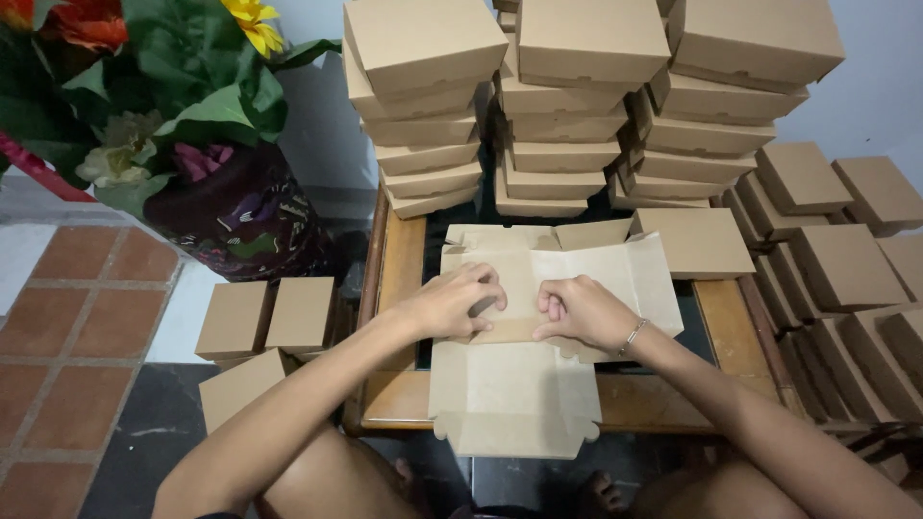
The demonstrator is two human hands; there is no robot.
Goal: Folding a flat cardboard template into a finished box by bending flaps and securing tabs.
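A flat, unfolded brown cardboard box blank (514,384) lies across a small wooden table (404,259) with a dark glass top. My left hand (457,300) and my right hand (577,309) both press down on a fold near the middle of the blank, fingers curled on the crease. The right wrist wears a thin metal bracelet (632,336). The blank's near flap hangs over the table's front edge above my knees.
Three tall stacks of folded brown boxes (567,106) stand at the table's back. More folded boxes (836,259) are piled at the right, and a few (264,317) on the floor at the left. A dark pot of artificial flowers (192,125) stands at the upper left.
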